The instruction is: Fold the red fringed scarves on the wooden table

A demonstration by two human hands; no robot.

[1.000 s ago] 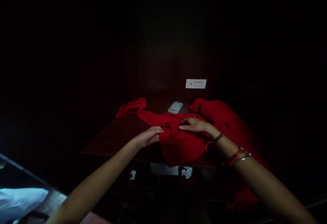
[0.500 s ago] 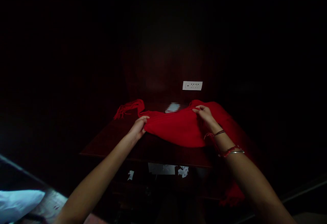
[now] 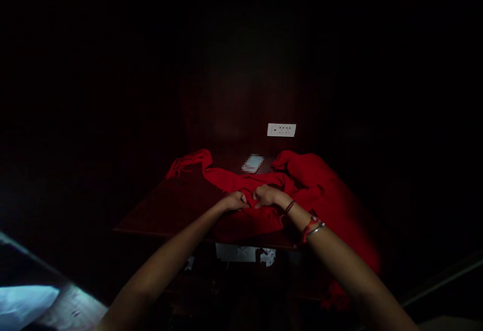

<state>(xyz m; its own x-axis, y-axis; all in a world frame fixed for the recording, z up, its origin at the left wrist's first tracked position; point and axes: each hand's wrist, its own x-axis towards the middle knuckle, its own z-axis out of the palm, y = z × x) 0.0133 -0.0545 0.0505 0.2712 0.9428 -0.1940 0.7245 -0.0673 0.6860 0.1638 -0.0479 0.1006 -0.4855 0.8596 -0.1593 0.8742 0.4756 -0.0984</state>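
Observation:
A red fringed scarf (image 3: 324,185) lies across a dark table (image 3: 158,215), one tasselled end at the far left and another hanging off the front right. My left hand (image 3: 236,201) is closed on a fold of it near the middle of the table. Right beside it, my right hand (image 3: 265,196) pinches the same cloth, knuckles up, with a bracelet and thread bands on the wrist. Between the two hands the cloth is bunched, and part of it drapes toward the front edge.
Behind the scarf lies a pale, blurred flat object (image 3: 252,163). A white socket plate (image 3: 281,130) is on the back wall. White papers (image 3: 236,252) show below the tabletop. A whitish cloth or pillow (image 3: 26,303) is at lower left. Deep shadow surrounds everything.
My hands have come together and moved nearer the front edge, drawing the scarf in. The stretch of cloth held taut between them is now bunched, and the pale object behind shows more fully.

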